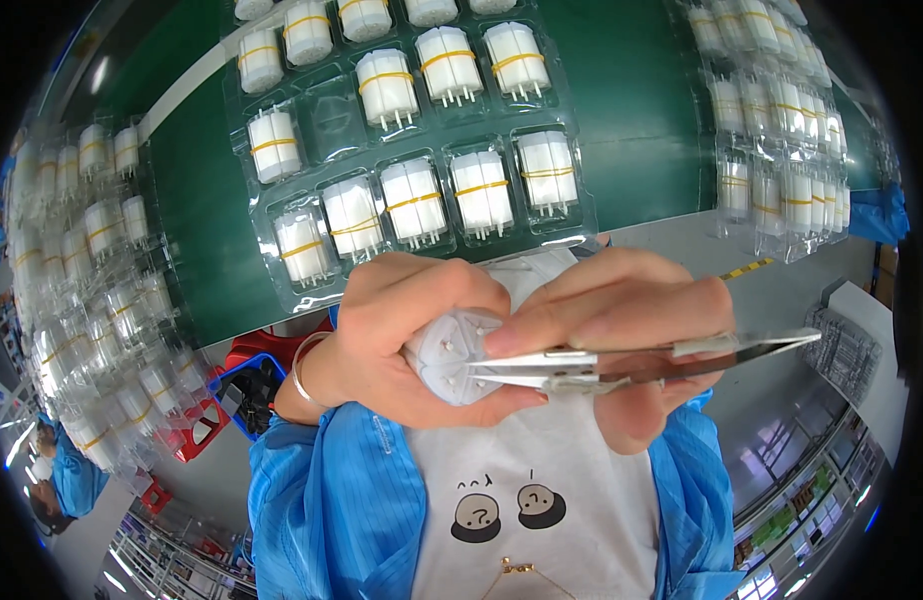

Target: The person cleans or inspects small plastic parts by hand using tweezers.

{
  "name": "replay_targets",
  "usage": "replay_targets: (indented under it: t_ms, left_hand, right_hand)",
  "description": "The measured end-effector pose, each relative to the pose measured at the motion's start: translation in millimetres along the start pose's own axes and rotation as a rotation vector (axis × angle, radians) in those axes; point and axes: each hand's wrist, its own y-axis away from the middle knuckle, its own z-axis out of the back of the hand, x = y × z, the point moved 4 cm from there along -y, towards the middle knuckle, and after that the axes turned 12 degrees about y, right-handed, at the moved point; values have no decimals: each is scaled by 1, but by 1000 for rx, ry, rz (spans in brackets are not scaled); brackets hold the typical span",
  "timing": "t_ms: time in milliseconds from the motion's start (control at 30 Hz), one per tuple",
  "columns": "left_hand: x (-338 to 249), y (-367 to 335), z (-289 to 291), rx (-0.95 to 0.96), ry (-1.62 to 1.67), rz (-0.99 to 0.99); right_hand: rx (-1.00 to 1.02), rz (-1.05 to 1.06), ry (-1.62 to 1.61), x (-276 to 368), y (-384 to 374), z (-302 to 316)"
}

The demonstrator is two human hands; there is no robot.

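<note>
My left hand [402, 330] is wrapped round a round bundle of white plastic pieces [445, 372], its end face with small pins turned up. In my right hand [622, 310] is a pair of metal tweezers [622, 372], pinched between the fingers and lying sideways. The tweezers' tips touch or nearly touch the bundle's end face, among the pins. Much of the bundle's side is hidden by my left fingers. Beyond my hands, a clear plastic tray [327, 120] holds several like bundles, each with a yellow rubber band and pins at one end.
The tray lies on a green table [642, 130]. Stacked trays of similar bundles stand at the left [102, 300] and the right [782, 150]. A blue bin [244, 395] with dark contents sits below the table's left edge. At far left is another person in a blue sleeve [77, 475].
</note>
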Motion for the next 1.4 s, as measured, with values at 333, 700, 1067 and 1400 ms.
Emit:
replay_targets:
  t_ms: [333, 700, 1067, 1400]
  left_hand:
    - [0, 2, 0, 9, -28, -3]
    - [-2, 5, 1, -20, -189, -82]
    - [-3, 3, 3, 21, -225, -85]
    - [-3, 4, 2, -8, -198, -123]
  right_hand:
    - [253, -121, 74, 2, 6, -6]
    - [254, 48, 53, -2, 2, -6]
    - [115, 130, 43, 0, 1, -7]
    - [25, 326, 92, 1, -4, -5]
